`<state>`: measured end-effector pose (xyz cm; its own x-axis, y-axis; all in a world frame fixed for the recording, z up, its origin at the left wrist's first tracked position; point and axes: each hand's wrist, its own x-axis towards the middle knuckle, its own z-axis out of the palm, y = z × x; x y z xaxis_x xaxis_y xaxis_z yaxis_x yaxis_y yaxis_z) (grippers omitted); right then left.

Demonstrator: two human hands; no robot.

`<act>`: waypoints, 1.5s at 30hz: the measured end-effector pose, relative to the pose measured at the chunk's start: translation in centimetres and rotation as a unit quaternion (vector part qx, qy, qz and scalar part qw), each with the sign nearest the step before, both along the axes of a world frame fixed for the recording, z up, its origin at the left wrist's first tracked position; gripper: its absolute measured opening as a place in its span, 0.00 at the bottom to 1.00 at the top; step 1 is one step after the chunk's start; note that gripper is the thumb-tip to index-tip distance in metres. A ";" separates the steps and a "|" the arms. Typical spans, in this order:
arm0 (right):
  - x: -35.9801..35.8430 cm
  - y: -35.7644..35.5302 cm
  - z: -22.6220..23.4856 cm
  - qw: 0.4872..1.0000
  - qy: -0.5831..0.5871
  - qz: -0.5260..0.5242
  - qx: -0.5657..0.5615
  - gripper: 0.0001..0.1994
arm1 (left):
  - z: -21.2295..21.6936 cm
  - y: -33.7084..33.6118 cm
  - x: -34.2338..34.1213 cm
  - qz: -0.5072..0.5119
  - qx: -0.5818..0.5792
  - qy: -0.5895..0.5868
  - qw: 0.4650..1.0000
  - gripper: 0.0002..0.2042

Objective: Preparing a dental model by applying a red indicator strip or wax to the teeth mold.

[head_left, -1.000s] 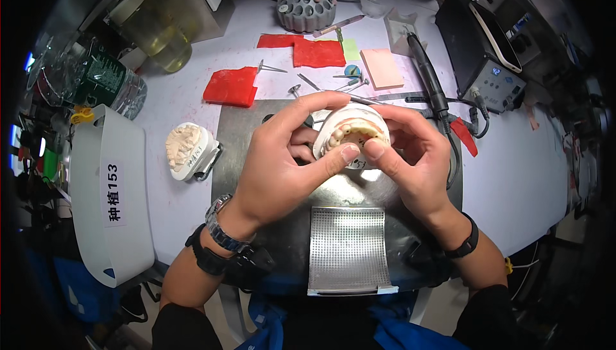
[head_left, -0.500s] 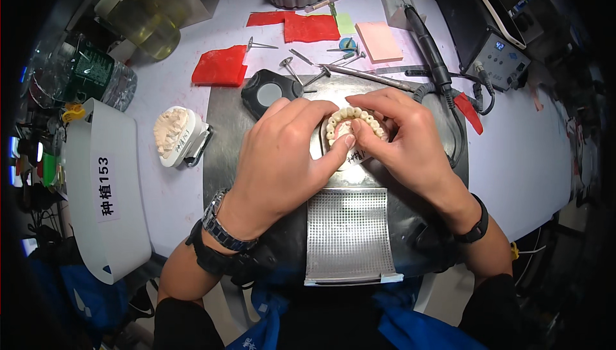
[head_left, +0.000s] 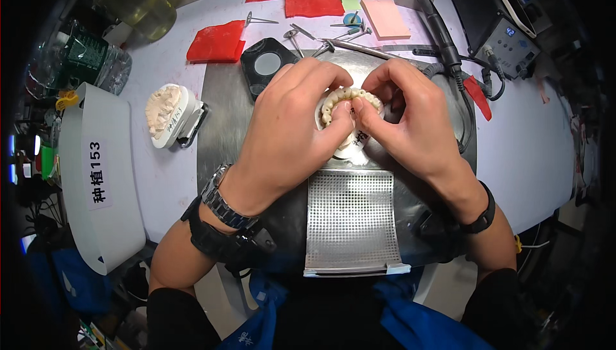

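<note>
A full-arch dental bridge, a horseshoe of off-white teeth, is pinched between both of my hands. On its left side, the thumb and fingers of my left hand are closed around it. My right hand grips the other side, thumb tip at the inner curve and fingers behind. Directly beneath is a white plaster dental model with dark writing, largely covered by my hands. Whether the bridge touches the model cannot be made out. The opposing plaster model, on a white mount, stands apart to the left.
A metal plate lies under my hands, with a perforated metal sheet nearer me. Beyond are a black holder, several burs, red wax pieces and a handpiece by its control box. A white bin stands left.
The view has shifted, so the far tools sit higher in the picture. Both thumbs have moved closer together on the bridge, and my hands still hold it over the model.
</note>
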<state>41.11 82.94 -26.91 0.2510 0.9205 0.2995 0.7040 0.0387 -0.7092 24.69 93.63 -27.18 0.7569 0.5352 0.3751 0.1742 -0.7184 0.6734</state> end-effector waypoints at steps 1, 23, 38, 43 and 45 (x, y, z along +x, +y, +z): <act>-0.1 0.0 0.1 1.000 -0.006 0.003 0.018 0.10 | -0.2 0.0 0.1 0.001 -0.003 0.001 1.000 0.11; 0.4 0.2 -0.5 0.997 -0.029 0.041 0.050 0.08 | 0.3 -0.2 0.2 0.003 -0.005 -0.010 1.000 0.09; 3.3 -1.2 3.5 0.979 0.178 -0.064 0.077 0.10 | 1.7 0.3 -0.3 -0.036 -0.065 0.016 0.997 0.12; 8.3 -7.2 4.3 0.923 0.343 -0.172 0.040 0.08 | 1.1 0.7 -0.6 -0.053 -0.061 -0.003 0.997 0.12; 11.5 -9.9 1.3 0.924 0.285 -0.256 0.029 0.10 | 1.0 0.4 -0.1 -0.059 -0.050 -0.004 0.997 0.13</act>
<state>52.63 73.00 -25.66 0.7803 0.6247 0.0301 0.1547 -0.1461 -0.9771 24.57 94.03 -26.14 0.8141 0.4771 0.3311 0.0857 -0.6626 0.7440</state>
